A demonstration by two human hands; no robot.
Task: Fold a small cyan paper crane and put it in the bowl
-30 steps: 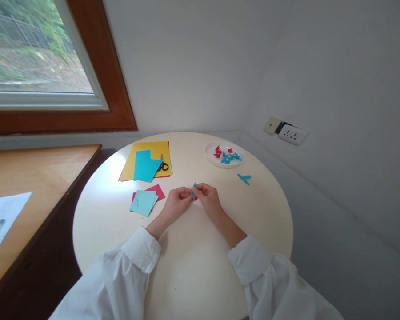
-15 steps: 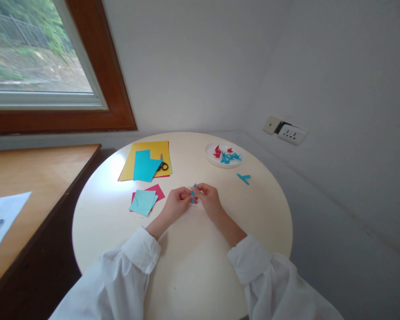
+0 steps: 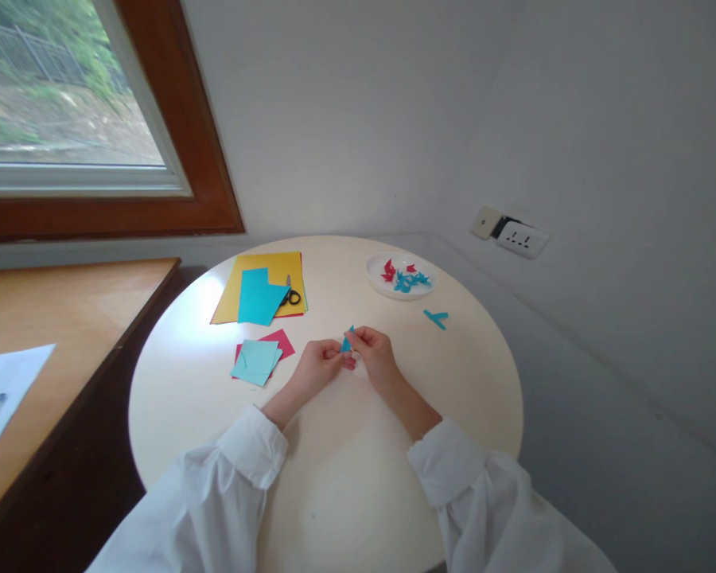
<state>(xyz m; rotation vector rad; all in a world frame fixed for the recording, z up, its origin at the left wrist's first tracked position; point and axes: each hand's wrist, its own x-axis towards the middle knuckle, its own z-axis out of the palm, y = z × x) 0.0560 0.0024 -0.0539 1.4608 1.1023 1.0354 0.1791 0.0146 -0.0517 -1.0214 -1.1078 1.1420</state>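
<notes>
Between my hands is a small folded piece of blue paper point(image 3: 347, 342), held above the middle of the round table point(image 3: 358, 477). My left hand point(image 3: 321, 362) pinches its lower left part. My right hand point(image 3: 372, 348) grips it near the top, thumb and fingertips together. Fingers cover much of the paper, so its full shape is hidden. Left of my hands lie light blue paper squares point(image 3: 255, 360) over pink paper squares point(image 3: 285, 342). To the right, narrow blue paper strips point(image 3: 436, 319) rest crossed on the tabletop.
A white round dish point(image 3: 377, 290) at the back right holds several small red and blue folded paper pieces. At the back left, black-handled scissors point(image 3: 294, 298) and cut blue paper point(image 3: 256, 298) lie on yellow sheets point(image 3: 227, 302). A wooden desk point(image 3: 95, 318) stands left.
The folded blue paper has turned slightly and shows a broader face between my fingers. My right fingers have shifted a little on it; both hands stay in nearly the same place.
</notes>
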